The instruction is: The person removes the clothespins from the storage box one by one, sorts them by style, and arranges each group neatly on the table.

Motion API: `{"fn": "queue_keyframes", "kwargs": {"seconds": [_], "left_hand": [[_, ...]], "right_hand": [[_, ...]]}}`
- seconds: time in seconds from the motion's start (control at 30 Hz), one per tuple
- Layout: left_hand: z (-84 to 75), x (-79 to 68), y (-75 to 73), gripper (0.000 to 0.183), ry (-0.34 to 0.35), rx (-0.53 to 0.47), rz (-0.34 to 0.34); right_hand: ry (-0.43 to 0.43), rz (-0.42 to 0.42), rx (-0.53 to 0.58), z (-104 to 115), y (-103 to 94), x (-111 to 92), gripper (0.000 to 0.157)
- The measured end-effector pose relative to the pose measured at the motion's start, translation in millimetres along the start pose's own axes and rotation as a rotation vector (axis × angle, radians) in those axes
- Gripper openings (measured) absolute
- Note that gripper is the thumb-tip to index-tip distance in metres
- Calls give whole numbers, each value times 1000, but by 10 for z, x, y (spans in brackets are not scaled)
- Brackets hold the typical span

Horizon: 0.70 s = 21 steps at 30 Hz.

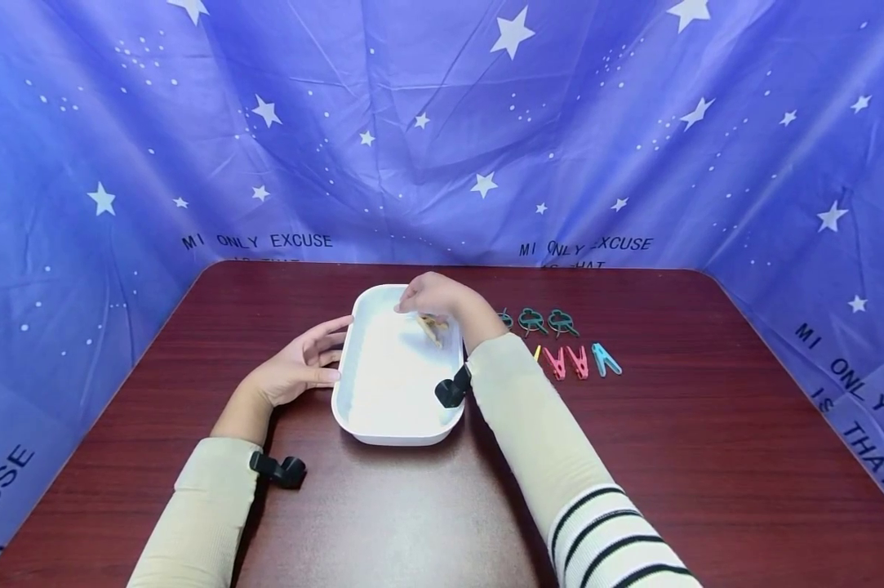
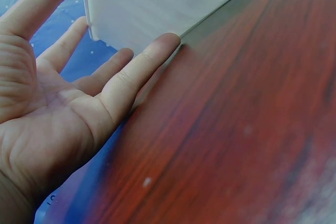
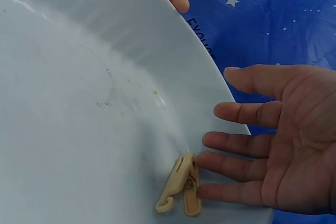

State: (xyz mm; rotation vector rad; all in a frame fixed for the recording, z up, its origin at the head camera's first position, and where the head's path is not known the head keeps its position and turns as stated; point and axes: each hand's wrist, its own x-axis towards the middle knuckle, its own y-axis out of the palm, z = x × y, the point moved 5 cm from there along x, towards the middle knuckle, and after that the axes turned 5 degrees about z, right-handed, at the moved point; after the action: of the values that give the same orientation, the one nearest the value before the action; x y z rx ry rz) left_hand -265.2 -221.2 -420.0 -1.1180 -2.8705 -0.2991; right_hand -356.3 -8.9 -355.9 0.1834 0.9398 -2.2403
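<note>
A white rectangular tray [image 1: 393,420] stands on the table. Inside it, toward the far right, lies a tan clothespin [image 3: 181,184], its two legs spread. My right hand [image 3: 294,140] is over the tray with fingers extended, and the fingertips are right beside the clothespin; whether they touch it I cannot tell. Against the tray's left side is my left hand [image 1: 298,363], its fingertips at the wall and rim. In the left wrist view the fingers of that hand [image 2: 68,103] are spread and nearly straight.
Right of the tray, green clips [image 1: 531,320] form a back row, the leftmost partly covered by the right forearm. In front of them lie pink clothespins [image 1: 555,363], a blue clothespin [image 1: 606,359] and a partly hidden yellow one [image 1: 537,353]. A starry blue cloth [image 1: 427,163] hangs behind the table.
</note>
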Motion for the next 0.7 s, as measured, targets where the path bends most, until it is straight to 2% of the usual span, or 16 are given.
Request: {"fn": "queue_keyframes", "kwargs": {"seconds": [0.1,0.3,0.53,0.7], "left_hand": [[3,-7,-2,90,1,1,0],[14,-5,-7,89,6,3,8],[16,8,-7,86,6,-9,24],[16,1,-3,88,-1,-15,14]], "right_hand": [[-6,18,8,-1,39,19,33],[-15,64,97,-18,115,65,29],[-50,136,117,-17,201,109,36],[-84,219,191,-15,290,142,38]]}}
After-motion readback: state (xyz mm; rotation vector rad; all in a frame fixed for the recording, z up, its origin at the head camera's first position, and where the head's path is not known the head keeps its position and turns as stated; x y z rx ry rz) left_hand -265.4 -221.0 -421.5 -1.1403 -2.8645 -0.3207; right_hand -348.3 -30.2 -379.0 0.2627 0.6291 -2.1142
